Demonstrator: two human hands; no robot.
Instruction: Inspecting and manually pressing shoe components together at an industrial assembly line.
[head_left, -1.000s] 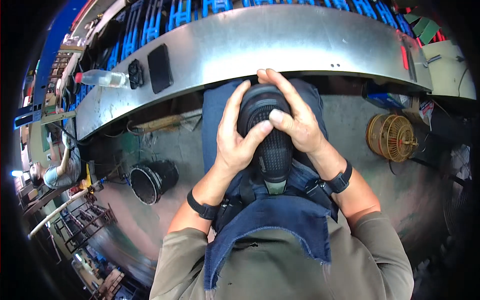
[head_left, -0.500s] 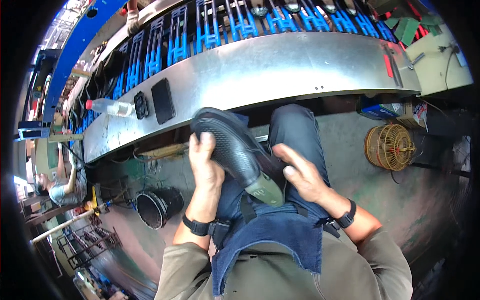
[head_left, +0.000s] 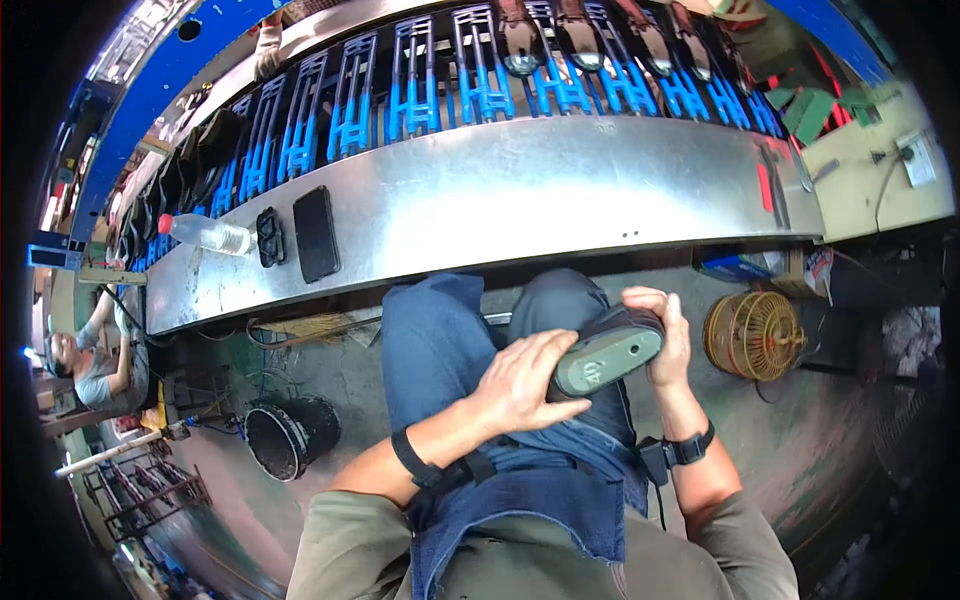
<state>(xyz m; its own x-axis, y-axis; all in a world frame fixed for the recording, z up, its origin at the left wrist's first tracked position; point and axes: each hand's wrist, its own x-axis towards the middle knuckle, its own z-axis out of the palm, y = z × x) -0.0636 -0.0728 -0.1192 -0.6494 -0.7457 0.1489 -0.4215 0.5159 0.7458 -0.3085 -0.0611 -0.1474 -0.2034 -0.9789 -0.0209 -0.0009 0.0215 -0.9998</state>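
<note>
Above my right thigh I hold a dark shoe on a green shoe last (head_left: pixel 608 360). The last's flat end, with a small hole in it, faces up toward me; most of the shoe is hidden below and behind it. My left hand (head_left: pixel 525 385) grips the near left side, with its thumb along the lower edge and its fingers over the upper edge. My right hand (head_left: pixel 665 330) is wrapped round the right end, its fingers bent over the dark shoe material. Both hands are closed on the same shoe.
Ahead runs a metal bench (head_left: pixel 450 200) bearing a phone (head_left: pixel 316 234), a dark small object (head_left: pixel 270 237) and a plastic bottle (head_left: pixel 210 234). Blue racks (head_left: pixel 415 90) line its far side. A black bucket (head_left: pixel 290 437) and a wicker cage (head_left: pixel 755 335) stand on the floor. Another person (head_left: pixel 95 355) is at left.
The shoe has turned from sole side up to the last's flat end up and shifted right. My left hand has moved right across my lap; my right hand went round the shoe's right end.
</note>
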